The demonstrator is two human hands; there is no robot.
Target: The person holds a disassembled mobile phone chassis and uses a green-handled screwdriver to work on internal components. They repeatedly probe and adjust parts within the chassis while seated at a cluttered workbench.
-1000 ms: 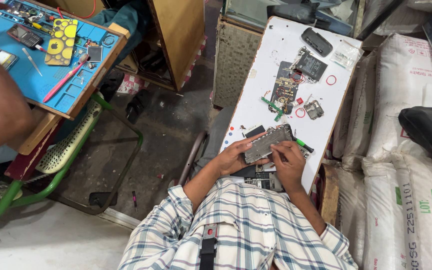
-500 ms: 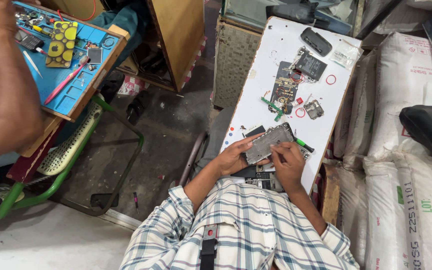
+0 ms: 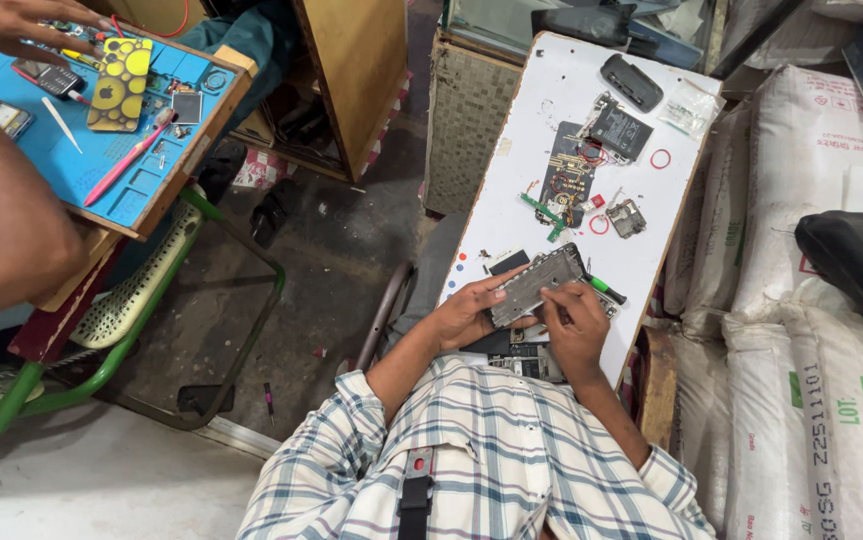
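My left hand [image 3: 463, 314] grips the left end of a grey opened phone frame [image 3: 533, 281], holding it just above the near end of a white board [image 3: 551, 90]. My right hand [image 3: 576, 328] closes on the frame's right end, fingertips pressing on its top face. A green-tipped tool [image 3: 606, 290] lies on the board just beyond my right hand. Dark phone parts [image 3: 517, 357] sit under my wrists. My sleeves are plaid.
Farther up the board lie a circuit board [image 3: 566, 180], a black battery [image 3: 619, 130], a dark phone back [image 3: 631, 82] and small red rings. White sacks [image 3: 811, 330] stand at the right. At left, another person's arm [image 3: 1, 220] reaches over a blue work mat [image 3: 71, 160] with phones and tools.
The other person's arm has swung up and across the blue mat, and the hand now reaches its far edge. My hands stay on the phone frame, almost unmoved.
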